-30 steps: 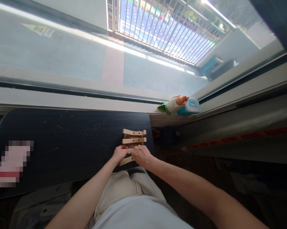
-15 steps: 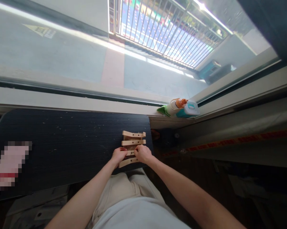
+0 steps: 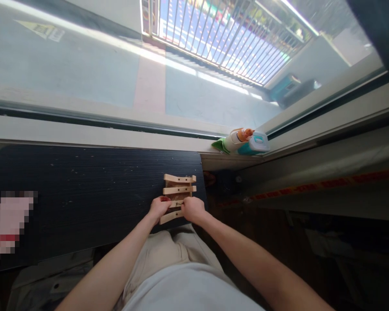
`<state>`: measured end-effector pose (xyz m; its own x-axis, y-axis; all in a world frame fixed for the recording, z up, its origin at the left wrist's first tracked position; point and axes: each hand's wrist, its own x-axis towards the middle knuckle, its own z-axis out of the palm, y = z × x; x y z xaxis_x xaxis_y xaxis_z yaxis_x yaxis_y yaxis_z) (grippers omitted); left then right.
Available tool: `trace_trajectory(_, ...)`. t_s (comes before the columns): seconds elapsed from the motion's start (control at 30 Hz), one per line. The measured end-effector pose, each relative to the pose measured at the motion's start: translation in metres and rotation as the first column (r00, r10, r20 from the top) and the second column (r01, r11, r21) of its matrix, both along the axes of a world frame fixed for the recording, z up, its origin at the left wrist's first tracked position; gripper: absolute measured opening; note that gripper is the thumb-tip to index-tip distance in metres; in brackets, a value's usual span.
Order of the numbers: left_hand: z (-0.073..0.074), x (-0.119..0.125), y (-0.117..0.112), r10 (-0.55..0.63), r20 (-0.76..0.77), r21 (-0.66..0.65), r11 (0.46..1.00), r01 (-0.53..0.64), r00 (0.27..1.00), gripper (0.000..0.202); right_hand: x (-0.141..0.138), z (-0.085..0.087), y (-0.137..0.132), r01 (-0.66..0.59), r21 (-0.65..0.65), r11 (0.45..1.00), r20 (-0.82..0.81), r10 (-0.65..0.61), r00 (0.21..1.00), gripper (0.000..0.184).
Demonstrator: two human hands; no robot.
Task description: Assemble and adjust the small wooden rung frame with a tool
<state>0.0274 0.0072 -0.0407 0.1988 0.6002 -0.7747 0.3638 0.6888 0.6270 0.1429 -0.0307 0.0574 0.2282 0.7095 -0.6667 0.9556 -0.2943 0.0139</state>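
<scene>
On the dark table, near its right end, lies a small wooden frame of several pale, curved slats with dark holes over a brown surface. My left hand pinches the left end of the second slat from my side, thumb and fingers closed on it. My right hand is closed at the right part of that same slat, knuckles up. A small dark bit shows on the slat just by its fingertips. Whatever those fingers hold is hidden.
A pixelated pink item lies at the table's left. On the window sill stand a white bottle with an orange top, a green cloth or leaf-like piece and a teal lidded box. A window runs along the far side.
My right hand has turned a little, its fingers now curled more tightly beside the slat. My left hand keeps its hold. The whole view has shifted slightly.
</scene>
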Motion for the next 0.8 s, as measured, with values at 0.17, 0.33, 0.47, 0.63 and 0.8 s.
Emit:
trace_trajectory(0.17,-0.001,-0.001,0.0,-0.061,0.012,0.023,0.998,0.061,0.998,0.022,0.035,0.01,-0.007,0.185,-0.014,0.983,-0.181,-0.185,0.966,0.029)
trace_trajectory(0.33,-0.006,-0.006,-0.004,-0.174,-0.038,0.024,0.984,0.175,0.984,0.029,0.04,0.027,-0.02,-0.035,0.105,0.994,0.026,0.032,0.999,0.026)
trace_trajectory(0.47,-0.005,-0.006,-0.003,-0.242,-0.136,0.057,0.966,0.252,0.961,0.031,0.035,0.024,-0.025,-0.173,0.145,0.974,0.064,0.165,0.984,0.026)
trace_trajectory(0.63,0.002,-0.004,0.001,-0.329,-0.296,0.077,0.928,0.365,0.897,0.033,0.032,0.013,-0.026,-0.267,0.168,0.949,0.075,0.258,0.963,0.022)
trace_trajectory(0.8,0.004,-0.004,0.002,-0.36,-0.325,0.088,0.909,0.408,0.874,0.035,0.036,0.012,-0.028,-0.354,0.174,0.919,0.072,0.346,0.935,0.017)
